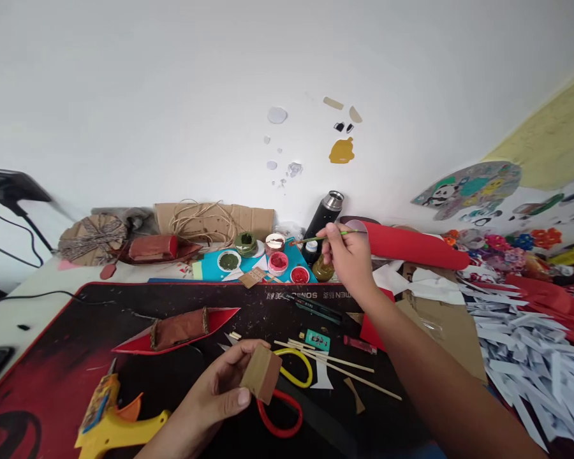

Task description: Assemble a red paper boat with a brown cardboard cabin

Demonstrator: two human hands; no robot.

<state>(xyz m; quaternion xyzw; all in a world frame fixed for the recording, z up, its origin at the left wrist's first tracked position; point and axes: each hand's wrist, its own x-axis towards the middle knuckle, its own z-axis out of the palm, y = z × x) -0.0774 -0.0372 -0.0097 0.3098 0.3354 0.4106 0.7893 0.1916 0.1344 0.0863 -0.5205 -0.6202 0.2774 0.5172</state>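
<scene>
My left hand (222, 386) is closed around a small folded cardboard piece (257, 373), brown on one face and reddish on the other. My right hand (344, 252) pinches a thin green-handled paintbrush (347, 232), its tip pointing left above the paint pots. Below and left of the tip are an open pink-red paint jar (278, 262) and a white-topped jar (274, 243). A lid with red paint (300, 275) lies nearer me. Green paint shows in a lid (229, 261) and a jar (246, 243) farther left. Scissors with red and yellow handles (287, 417) lie beside the held cardboard.
A red boat model (179, 329) rests on the dark mat, with another (153, 247) behind. A yellow glue gun (119, 427) lies front left. Wooden sticks (337, 364) and a cutter (318, 309) lie mid-mat. A black flask (323, 217) leans by the wall; paper strips (516, 363) heap at right.
</scene>
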